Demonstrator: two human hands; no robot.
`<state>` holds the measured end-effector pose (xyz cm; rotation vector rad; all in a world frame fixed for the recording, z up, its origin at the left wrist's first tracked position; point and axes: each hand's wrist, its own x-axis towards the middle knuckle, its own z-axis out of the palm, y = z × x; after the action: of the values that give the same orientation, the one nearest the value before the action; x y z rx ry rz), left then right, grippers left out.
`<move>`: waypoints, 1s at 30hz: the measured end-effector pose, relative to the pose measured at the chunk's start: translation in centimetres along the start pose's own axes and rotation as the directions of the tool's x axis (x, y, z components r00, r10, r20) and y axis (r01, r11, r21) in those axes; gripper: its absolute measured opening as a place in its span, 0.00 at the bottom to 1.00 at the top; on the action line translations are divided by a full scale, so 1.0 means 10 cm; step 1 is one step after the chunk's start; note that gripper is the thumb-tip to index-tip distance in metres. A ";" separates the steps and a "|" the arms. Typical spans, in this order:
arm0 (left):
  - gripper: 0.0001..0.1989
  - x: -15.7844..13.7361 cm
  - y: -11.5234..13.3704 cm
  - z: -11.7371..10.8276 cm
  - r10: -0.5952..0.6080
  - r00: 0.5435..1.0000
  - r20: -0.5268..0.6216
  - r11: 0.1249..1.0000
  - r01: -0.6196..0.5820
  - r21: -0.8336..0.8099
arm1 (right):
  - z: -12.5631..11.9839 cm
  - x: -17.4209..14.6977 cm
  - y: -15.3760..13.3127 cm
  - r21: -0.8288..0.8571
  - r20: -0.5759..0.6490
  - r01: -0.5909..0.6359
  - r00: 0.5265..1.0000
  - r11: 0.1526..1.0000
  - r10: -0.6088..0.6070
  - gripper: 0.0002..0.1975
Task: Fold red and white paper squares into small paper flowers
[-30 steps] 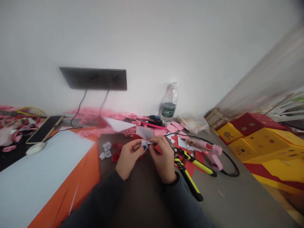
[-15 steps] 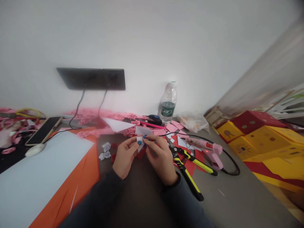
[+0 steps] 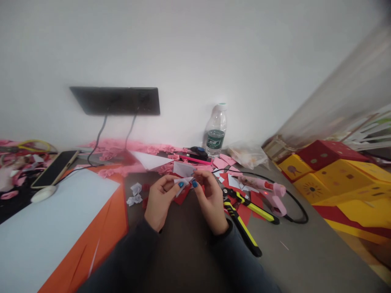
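Note:
A small folded piece of white paper [image 3: 182,186] is held up between my two hands, over the middle of the desk. My left hand [image 3: 159,202] pinches its left side between thumb and fingers. At its right-hand tip, the thumb and fingers of my right hand [image 3: 209,202] close on the paper. Red paper scraps [image 3: 182,197] lie beneath it. Several crumpled white paper flowers [image 3: 134,195] sit left of my left hand. Pliers with yellow and black handles [image 3: 244,230] lie open just right of my right hand.
A pink glue gun [image 3: 276,199] with a black cord lies at the right. A water bottle [image 3: 215,136] stands by the wall. A white sheet [image 3: 58,219] on orange paper, a phone [image 3: 56,169] and a white mouse [image 3: 43,194] are left. Yellow and red boxes [image 3: 339,179] stand far right.
The white paper has been turned and now shows a pointed, folded shape. My right fingers have shifted slightly right, to its tip; my left hand keeps its pinch.

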<state>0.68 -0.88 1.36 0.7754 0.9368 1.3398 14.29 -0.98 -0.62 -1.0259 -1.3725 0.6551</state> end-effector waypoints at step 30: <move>0.12 0.01 -0.01 -0.05 0.022 0.996 0.085 0.987 -0.035 0.157 | -0.04 0.06 -0.02 0.103 0.318 -0.119 0.945 0.987 0.081 0.12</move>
<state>0.28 -0.79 1.09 0.9625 0.9774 1.2582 14.71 -0.61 -0.13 -0.9249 -1.5394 0.9993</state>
